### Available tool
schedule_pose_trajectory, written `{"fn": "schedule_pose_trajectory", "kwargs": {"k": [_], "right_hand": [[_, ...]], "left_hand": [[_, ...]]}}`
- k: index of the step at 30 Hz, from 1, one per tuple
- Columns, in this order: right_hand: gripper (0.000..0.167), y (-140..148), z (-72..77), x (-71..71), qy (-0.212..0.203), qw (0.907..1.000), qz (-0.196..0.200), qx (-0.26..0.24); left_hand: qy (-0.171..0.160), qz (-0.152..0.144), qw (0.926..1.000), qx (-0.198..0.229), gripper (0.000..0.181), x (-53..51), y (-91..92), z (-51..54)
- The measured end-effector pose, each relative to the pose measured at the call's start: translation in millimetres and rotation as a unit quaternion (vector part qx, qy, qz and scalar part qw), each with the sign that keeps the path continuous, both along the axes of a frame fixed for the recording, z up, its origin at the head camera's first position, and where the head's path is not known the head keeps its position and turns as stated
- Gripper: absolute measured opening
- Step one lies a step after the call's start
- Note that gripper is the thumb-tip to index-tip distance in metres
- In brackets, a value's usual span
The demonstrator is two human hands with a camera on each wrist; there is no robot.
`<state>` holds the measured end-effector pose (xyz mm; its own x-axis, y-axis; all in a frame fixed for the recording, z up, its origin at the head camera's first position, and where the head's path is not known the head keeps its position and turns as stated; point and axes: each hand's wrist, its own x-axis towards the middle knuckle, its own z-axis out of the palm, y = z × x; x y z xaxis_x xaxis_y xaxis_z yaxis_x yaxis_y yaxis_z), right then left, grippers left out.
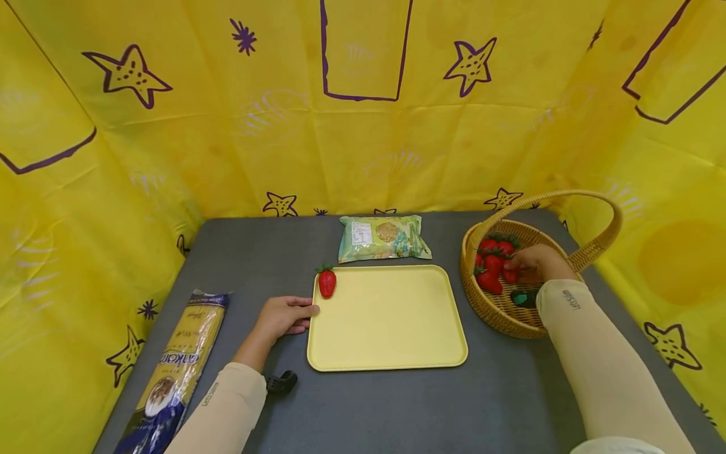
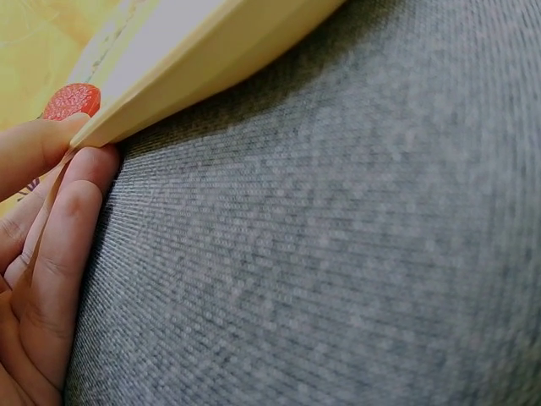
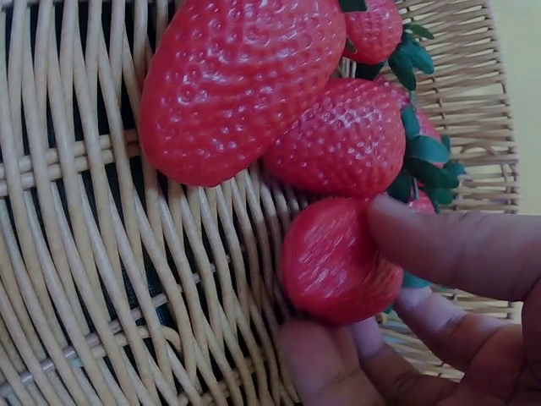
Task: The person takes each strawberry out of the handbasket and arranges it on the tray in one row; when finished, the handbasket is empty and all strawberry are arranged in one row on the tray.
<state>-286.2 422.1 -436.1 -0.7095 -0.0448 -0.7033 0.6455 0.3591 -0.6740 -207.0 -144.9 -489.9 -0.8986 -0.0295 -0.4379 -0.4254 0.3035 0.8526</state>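
Observation:
My left hand (image 1: pixel 286 316) pinches the left rim of a pale yellow tray (image 1: pixel 391 318), thumb on top and fingers beneath, as the left wrist view shows. On the tray's far left corner lies one red strawberry (image 1: pixel 327 284) with green leaves. At the right, my right hand (image 1: pixel 539 261) reaches into a wicker basket (image 1: pixel 499 318) with a tall handle. Between thumb and fingers it holds a strawberry (image 3: pixel 338 262), whose side looks dented. Several more strawberries (image 3: pixel 338 139) lie close by in the basket, their leaves partly hidden.
Behind the tray lies a green plastic food packet (image 1: pixel 386 238). A long yellow and blue packet (image 1: pixel 176 366) lies at the left. A dark object with a teal patch (image 1: pixel 524 297) shows below my right hand. Yellow patterned cloth (image 1: pixel 363 157) surrounds the grey table (image 1: pixel 397 410).

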Motion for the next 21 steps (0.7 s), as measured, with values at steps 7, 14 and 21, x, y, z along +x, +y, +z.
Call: {"fn": "schedule_pose_trajectory", "kwargs": {"k": [7,14,21], "right_hand": [[0.018,-1,3.0,8.3,0.001,0.9998,-0.019,0.001],[0.023,-8,21.1,20.8,0.020,0.9994,0.013,-0.027],[0.037,-15,62.1,38.5,0.113,0.9900,0.063,0.056]], "left_hand": [[0.006,-0.003,0.9999,0.008,0.047,0.9,-0.3,-2.1],[0.011,-0.002,0.9999,0.002,0.046,1.2,0.1,-3.7],[0.011,-0.001,0.9999,0.005,0.045,-1.1,-0.4,-4.0]]}}
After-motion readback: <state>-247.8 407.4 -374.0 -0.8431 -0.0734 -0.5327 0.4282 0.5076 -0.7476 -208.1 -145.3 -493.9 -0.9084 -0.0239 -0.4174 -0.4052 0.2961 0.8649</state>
